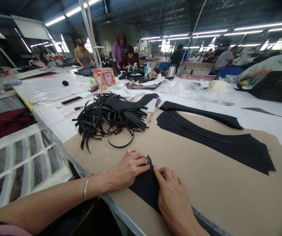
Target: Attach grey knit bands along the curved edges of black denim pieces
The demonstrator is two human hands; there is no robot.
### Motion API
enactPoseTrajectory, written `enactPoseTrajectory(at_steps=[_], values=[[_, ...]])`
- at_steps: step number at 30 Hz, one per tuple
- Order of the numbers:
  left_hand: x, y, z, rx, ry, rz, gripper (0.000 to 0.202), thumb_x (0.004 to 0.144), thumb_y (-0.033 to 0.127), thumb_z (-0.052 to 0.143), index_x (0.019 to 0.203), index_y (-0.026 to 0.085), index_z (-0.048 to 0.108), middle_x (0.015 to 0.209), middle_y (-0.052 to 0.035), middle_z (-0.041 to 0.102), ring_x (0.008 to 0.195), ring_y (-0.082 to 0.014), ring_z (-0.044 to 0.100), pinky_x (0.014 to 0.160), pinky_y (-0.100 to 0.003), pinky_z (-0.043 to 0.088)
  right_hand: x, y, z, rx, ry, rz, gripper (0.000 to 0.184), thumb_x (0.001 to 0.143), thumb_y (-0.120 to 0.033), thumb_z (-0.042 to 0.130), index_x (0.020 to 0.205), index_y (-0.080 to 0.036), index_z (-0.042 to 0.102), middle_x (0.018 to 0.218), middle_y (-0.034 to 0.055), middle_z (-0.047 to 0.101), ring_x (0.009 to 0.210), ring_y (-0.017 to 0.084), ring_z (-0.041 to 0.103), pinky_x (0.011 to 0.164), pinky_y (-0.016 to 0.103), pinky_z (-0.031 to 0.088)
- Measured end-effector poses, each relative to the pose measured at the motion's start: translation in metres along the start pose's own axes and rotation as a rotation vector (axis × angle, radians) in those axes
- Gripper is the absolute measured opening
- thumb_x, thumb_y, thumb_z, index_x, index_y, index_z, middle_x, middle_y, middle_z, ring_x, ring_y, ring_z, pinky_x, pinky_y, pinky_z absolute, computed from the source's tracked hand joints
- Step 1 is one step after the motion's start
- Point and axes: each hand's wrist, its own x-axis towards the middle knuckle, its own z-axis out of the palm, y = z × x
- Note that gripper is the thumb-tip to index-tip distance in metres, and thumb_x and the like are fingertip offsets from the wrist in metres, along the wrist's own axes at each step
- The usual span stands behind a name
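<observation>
A curved black fabric piece [145, 188] lies on the tan sheet at the table's near edge. My left hand [128, 168] is closed at its far end, fingertips pressed onto the edge. Close beside it, my right hand [172, 193] grips the same edge, index finger extended along it and the other fingers curled. Both thumbs are largely hidden. The strip's lower part runs under my right forearm, where a greyish band [209, 223] shows along its border.
Beyond my hands lies a heap of thin black straps [111, 114], with small pink-handled snips [150, 118] beside it. Stacked curved black panels [214, 141] rest at the right. A white slatted rack [20, 164] stands left of the table edge. Several people work farther back.
</observation>
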Motion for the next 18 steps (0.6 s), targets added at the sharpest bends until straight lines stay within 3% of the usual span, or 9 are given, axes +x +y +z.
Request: enactPoseTrajectory(at_steps=[7, 18], values=[[-0.006, 0.004, 0.005, 0.014, 0.013, -0.053, 0.035, 0.091, 0.01, 0.044, 0.122, 0.023, 0.055, 0.122, -0.0052, 0.06, 0.125, -0.0217, 0.041, 0.104, -0.045, 0.019, 0.015, 0.003, -0.008, 0.1, -0.104, 0.002, 0.053, 0.087, -0.006, 0.03, 0.13, -0.028, 0.053, 0.115, 0.0076, 0.055, 0.102, 0.024, 0.049, 0.08, 0.038, 0.036], [-0.009, 0.007, 0.005, 0.011, 0.022, -0.122, 0.038, 0.091, 0.009, 0.046, 0.124, 0.028, 0.054, 0.122, -0.0056, 0.057, 0.122, -0.0211, 0.043, 0.104, -0.046, 0.02, 0.018, 0.007, -0.009, 0.076, -0.117, -0.079, 0.055, 0.089, -0.007, 0.026, 0.135, -0.028, 0.047, 0.118, 0.0084, 0.055, 0.102, 0.023, 0.049, 0.08, 0.039, 0.035]])
